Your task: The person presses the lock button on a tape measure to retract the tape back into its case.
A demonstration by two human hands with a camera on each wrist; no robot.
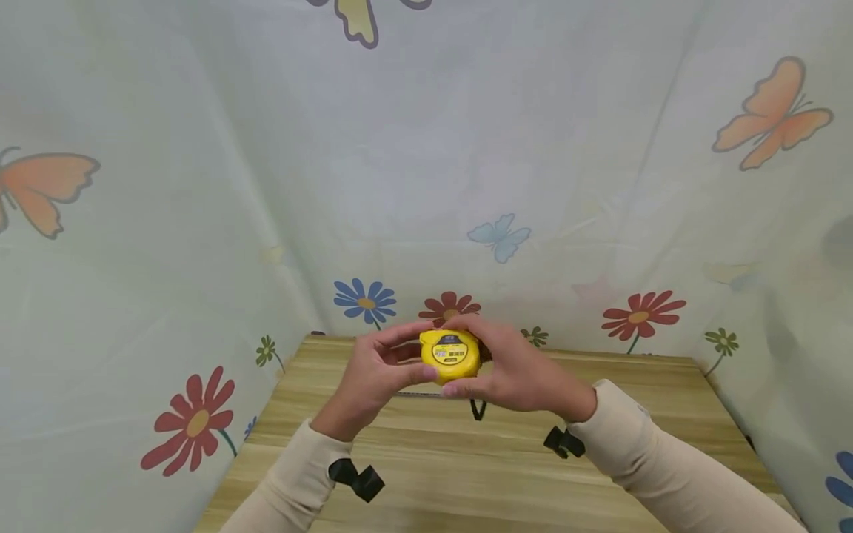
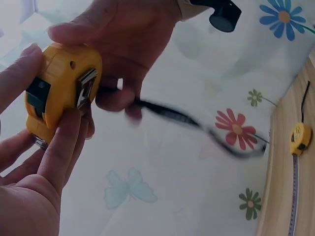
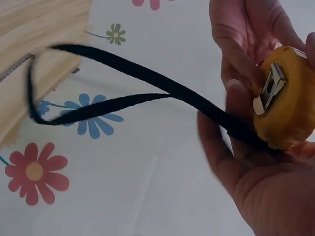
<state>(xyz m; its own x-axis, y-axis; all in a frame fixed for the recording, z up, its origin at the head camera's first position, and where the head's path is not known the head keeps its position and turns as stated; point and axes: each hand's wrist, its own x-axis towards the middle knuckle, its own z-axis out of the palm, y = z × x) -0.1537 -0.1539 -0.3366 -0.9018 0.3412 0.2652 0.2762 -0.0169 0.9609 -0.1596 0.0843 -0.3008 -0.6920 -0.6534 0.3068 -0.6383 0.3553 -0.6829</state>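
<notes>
Pinching a yellow tape measure (image 1: 450,357) at its left side, the left hand (image 1: 381,370) is holding it up off the wooden table (image 1: 453,466), while the right hand (image 1: 523,371) is gripping its right side between fingers and thumb. A black strap (image 3: 135,73) is trailing beside the right hand. A second tape measure (image 2: 299,138) is lying on the table, its blade (image 2: 294,196) extending out.

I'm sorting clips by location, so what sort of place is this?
Probably a small indoor booth, perhaps for recording: pale butterfly-printed sheeting on three sides, a wood-grain tabletop inside, and black devices worn at both wrists.
</notes>
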